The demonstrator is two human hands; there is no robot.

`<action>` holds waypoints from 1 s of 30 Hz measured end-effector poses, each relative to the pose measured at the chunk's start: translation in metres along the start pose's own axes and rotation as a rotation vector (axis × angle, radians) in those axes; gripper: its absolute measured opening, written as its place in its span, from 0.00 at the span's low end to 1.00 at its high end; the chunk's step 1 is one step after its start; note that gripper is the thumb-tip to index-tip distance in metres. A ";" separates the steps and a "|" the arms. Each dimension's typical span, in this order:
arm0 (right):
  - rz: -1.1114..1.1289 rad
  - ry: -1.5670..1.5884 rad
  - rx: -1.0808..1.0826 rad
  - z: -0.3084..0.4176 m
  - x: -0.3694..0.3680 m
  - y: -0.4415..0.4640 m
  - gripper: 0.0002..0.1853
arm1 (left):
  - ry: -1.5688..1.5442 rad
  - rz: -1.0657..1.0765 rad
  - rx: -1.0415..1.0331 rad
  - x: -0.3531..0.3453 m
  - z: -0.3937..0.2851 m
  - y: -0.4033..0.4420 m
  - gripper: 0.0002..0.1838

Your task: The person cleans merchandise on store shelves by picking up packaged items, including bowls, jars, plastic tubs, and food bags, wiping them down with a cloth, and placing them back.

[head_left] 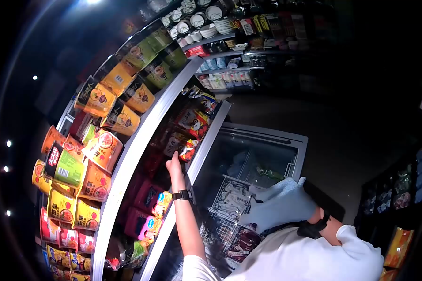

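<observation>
My left hand (173, 165), wearing a black wristband (180, 195), reaches into the shelf on the left. Its fingers close on the lower end of a dark snack packet (173, 145) with white lettering. Right beside it stands a red and yellow snack packet (188, 150). A light blue-grey cloth (281, 203) covers my right hand, just beyond the dark band (315, 225) on that wrist. The fingers under the cloth are hidden. Below it is a chest freezer (262, 132) with a glass top and wire baskets (215, 206) of wrapped goods.
Instant noodle cups (98, 96) stack along the upper shelf at left, behind its white edge (140, 133). More snack packets (150, 227) line the lower shelf. Bowls and plates (208, 30) fill the back shelving. A dark rack (398, 192) stands at right.
</observation>
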State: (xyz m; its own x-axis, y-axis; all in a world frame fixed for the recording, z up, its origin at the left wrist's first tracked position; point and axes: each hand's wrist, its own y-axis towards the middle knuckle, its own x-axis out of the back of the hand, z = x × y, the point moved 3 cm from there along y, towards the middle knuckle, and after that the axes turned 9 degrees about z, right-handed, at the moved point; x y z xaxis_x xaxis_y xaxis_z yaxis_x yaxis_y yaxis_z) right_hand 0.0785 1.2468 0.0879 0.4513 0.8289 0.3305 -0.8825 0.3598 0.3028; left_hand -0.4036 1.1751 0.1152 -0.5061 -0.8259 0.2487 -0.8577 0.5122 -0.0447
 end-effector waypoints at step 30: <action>-0.250 -0.644 -0.009 0.022 0.026 0.055 0.16 | -0.253 0.244 -0.242 -0.120 -0.028 -0.280 0.18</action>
State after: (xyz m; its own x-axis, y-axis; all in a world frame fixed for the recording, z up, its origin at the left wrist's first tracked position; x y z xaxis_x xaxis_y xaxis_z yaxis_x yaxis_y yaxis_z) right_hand 0.0445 1.2791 0.1329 0.6280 0.3021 0.7172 -0.7412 0.5129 0.4330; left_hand -0.0997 1.1373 0.1251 -0.7238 -0.6899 0.0119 -0.6793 0.7155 0.1632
